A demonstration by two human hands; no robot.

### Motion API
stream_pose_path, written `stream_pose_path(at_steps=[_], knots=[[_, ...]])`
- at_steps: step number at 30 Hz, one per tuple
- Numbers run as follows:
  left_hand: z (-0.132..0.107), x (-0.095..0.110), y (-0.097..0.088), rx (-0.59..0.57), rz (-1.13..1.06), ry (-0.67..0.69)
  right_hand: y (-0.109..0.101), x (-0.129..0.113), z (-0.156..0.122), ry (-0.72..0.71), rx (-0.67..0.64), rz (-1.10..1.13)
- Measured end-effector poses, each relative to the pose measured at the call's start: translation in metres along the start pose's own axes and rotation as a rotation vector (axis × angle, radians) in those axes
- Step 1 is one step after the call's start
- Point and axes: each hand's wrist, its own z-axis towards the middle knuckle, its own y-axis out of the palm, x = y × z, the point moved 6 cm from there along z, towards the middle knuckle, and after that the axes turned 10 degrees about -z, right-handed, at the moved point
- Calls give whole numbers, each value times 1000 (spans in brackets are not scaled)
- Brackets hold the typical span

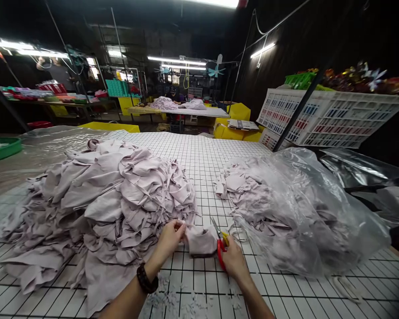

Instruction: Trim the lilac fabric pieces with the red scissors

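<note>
My left hand (pixel 173 235) pinches the left edge of a small pale pinkish-grey fabric piece (pixel 202 241) lying over the grid-patterned table. In my right hand (pixel 233 259) is a pair of scissors (pixel 220 243) with red and yellow handles, its blades pointing up and away from me. The scissors are beside the right edge of the fabric piece. Whether the blades touch the cloth I cannot tell. Left of my hands rises a large heap of the same pale garments (pixel 119 190). Small cloth scraps (pixel 176 299) are scattered on the table nearest me.
To the right, a clear plastic bag (pixel 306 212) covers more pale cloth pieces (pixel 249 190). A white plastic crate (pixel 332 117) stands beyond it by a dark pole. A green tray (pixel 3 149) sits far left. A person (pixel 173 94) is at another table (pixel 206 112) behind.
</note>
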Motion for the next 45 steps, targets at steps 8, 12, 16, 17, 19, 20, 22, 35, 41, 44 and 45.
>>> stream_pose_path(at_steps=[8, 12, 16, 17, 19, 20, 22, 35, 41, 44, 45], knots=[[-22, 12, 8, -495, 442, 347, -18, 2, 15, -11, -39, -33], [-26, -2, -8, -543, 538, 278, -19, 6, 13, -12, -66, -43], [-26, -9, -16, -565, 525, 221, -28, 1, 18, -56, -70, -74], [-26, -8, -14, -581, 516, 205, -34, -3, 21, -76, -61, -89], [-30, -4, -7, -601, 510, 190, -50, -17, 31, -125, -15, -126], [-33, -1, -2, -604, 498, 183, -59, -26, 37, -155, 18, -147], [-44, 2, 14, -626, 363, 109, -75, -48, 52, -223, 92, -190], [-110, -28, 69, -408, -764, -582, -14, -97, 70, -505, -213, -86], [-83, -7, 53, -335, -514, -297, -9, -57, -2, -279, -485, 363], [-75, 10, 55, -345, -371, -139, -4, -55, -17, -135, -400, 641], [-73, 19, 53, -321, -304, -45, -2, -56, -17, -113, -342, 695]])
